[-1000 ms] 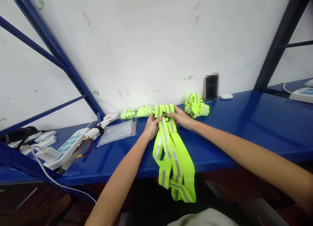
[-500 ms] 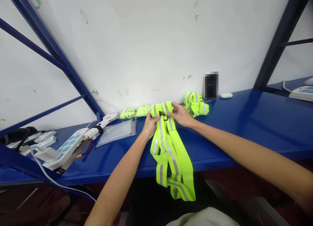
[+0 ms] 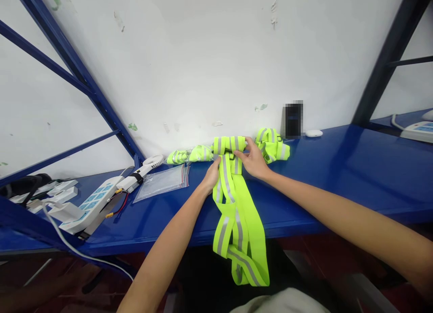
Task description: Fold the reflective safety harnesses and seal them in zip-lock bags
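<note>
A fluorescent yellow-green reflective strap harness [image 3: 241,204] with grey stripes is gathered between my hands, its upper part folded into a flat bundle. Long loops of it hang down over the table's front edge. My left hand [image 3: 212,174] pinches the straps at the left, just below the folded part. My right hand [image 3: 253,159] grips the right end of the fold, thumb in front and fingers behind. A black buckle shows between the hands. Behind my right hand lies another bundled harness [image 3: 273,146]; two more rolled bundles [image 3: 200,154] in clear plastic lie to the left.
Clear zip bags [image 3: 162,183] lie on the blue table [image 3: 338,168], left of my hands. Further left are a white handheld fan [image 3: 149,166] and a power strip [image 3: 91,205] with cables. A blurred black object [image 3: 292,120] and a white case [image 3: 314,133] stand by the wall.
The folded top of the harness has moved slightly right and up with my right hand. My left hand has shifted a little lower on the straps, and the hanging loops have swung slightly.
</note>
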### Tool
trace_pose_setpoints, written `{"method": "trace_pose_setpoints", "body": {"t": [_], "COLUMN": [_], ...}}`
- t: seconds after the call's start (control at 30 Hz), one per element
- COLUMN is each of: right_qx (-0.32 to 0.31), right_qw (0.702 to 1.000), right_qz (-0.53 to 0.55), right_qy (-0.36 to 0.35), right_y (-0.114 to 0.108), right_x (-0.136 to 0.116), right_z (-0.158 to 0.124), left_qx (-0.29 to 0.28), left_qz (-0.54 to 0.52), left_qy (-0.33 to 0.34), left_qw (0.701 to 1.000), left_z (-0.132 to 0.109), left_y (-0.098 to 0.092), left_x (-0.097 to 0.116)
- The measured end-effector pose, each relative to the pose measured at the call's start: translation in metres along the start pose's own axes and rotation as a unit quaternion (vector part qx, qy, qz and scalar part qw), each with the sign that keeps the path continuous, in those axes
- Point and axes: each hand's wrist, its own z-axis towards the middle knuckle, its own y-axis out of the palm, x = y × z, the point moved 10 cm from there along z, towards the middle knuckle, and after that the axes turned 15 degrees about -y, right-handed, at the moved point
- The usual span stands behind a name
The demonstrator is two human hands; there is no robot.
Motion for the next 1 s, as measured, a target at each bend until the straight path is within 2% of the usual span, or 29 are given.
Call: {"method": "trace_pose_setpoints", "body": {"t": [0.13, 0.3, 0.37, 0.47, 0.57, 0.63, 0.83, 1.0], "right_qx": [0.022, 0.025, 0.024, 0.030, 0.036, 0.039, 0.034, 0.014], "right_qw": [1.000, 0.999, 0.999, 0.999, 0.998, 0.998, 0.999, 1.000], "right_qz": [-0.016, -0.019, -0.025, -0.035, -0.034, -0.033, -0.029, -0.013], "right_qy": [-0.010, -0.016, -0.018, -0.021, -0.029, -0.031, -0.031, -0.021], "right_y": [-0.007, -0.010, -0.011, -0.013, -0.015, -0.016, -0.015, -0.009], "right_x": [-0.004, -0.001, 0.002, 0.005, 0.004, 0.002, -0.001, -0.005], "right_z": [0.003, 0.005, 0.005, 0.006, 0.007, 0.008, 0.009, 0.006], "left_qx": [-0.020, 0.028, 0.034, -0.010, -0.066, -0.079, -0.061, -0.018], "left_qz": [-0.021, 0.074, 0.123, 0.152, 0.131, 0.108, 0.087, 0.112], "left_qy": [-0.009, 0.025, 0.051, 0.065, 0.036, 0.019, -0.013, 0.001], "left_qw": [1.000, 0.997, 0.991, 0.986, 0.989, 0.991, 0.994, 0.994], "left_z": [0.008, 0.007, 0.000, -0.011, -0.015, -0.017, -0.017, -0.008], "left_y": [0.000, -0.010, -0.006, 0.009, 0.022, 0.024, 0.018, 0.005], "left_x": [-0.004, 0.006, 0.014, 0.019, 0.012, 0.009, 0.006, 0.007]}}
